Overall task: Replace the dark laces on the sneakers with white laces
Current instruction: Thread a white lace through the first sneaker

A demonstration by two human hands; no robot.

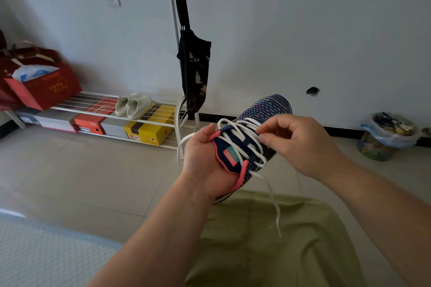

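Your left hand (205, 158) cups the sneaker (254, 137) heel to steady it while right-hand fingers (268, 138) pinch a white lace (240, 130) crossing, snugging it.

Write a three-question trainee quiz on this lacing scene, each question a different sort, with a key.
1. True or false: the left hand holds the sneaker by its heel end.
2. The right hand pinches: A) the tongue label B) the white lace C) the toe.
3. Fill in: the pale shoes stand on the shoe ____.

Key: 1 true; 2 B; 3 rack.
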